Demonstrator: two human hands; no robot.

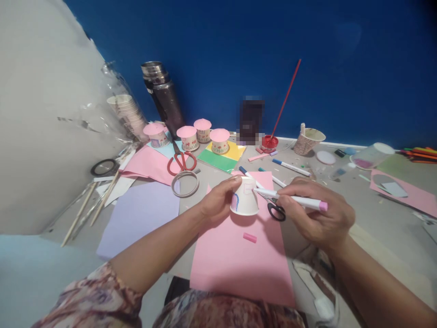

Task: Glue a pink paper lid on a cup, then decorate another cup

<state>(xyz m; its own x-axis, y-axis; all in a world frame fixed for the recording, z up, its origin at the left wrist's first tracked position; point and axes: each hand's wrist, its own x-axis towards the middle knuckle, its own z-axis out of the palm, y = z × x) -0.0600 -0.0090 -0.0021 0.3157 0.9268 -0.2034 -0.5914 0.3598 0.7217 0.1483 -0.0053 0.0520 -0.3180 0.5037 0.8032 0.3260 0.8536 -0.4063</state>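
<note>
My left hand [221, 198] is closed on an upside-down white paper cup [246, 200], held above a pink sheet of paper [235, 269]. The cup bears a blue and purple arched drawing and a faint pink square outline. In my right hand [314, 209] is a white felt-tip pen [300, 199] with a pink end, its tip at the square on the cup. A pink pen cap [250, 238] lies on the sheet below. Black-handled scissors [276, 211] lie just behind the right fingers, partly hidden by them.
Several decorated cups with pink paper roofs [219, 135] stand at the back, near a steel flask [165, 100]. Red-handled scissors [180, 163], a tape roll [185, 184] and purple paper [139, 218] lie left. A red paint pot [269, 144] holds a tall stick.
</note>
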